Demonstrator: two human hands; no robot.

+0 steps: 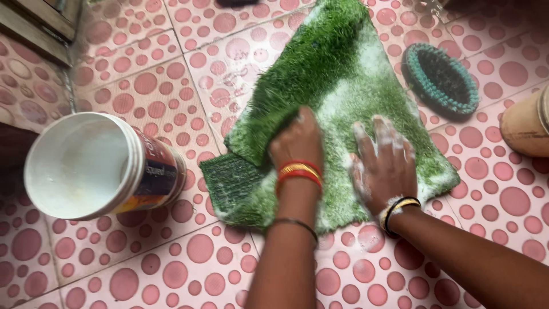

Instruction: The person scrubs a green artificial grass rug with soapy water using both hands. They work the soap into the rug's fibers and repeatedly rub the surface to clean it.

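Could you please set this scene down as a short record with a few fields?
Left hand: left hand pressed on the green turf mat, fingers curled, soapy
Right hand: right hand flat on the mat, fingers spread, foam on them
Mat: lies on the pink spotted tile floor, one corner folded over, white suds on it
Left of mat: white bucket, milky water inside
Right of mat: teal woven scrubber

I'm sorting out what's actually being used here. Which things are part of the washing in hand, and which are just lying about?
In use:
- green grass mat, soapy, partly folded
- left hand, pressing on it
- right hand, flat on it, sudsy

Lying about:
- white bucket, on the tiled floor
- woven teal basket
- tan vessel, at the right edge
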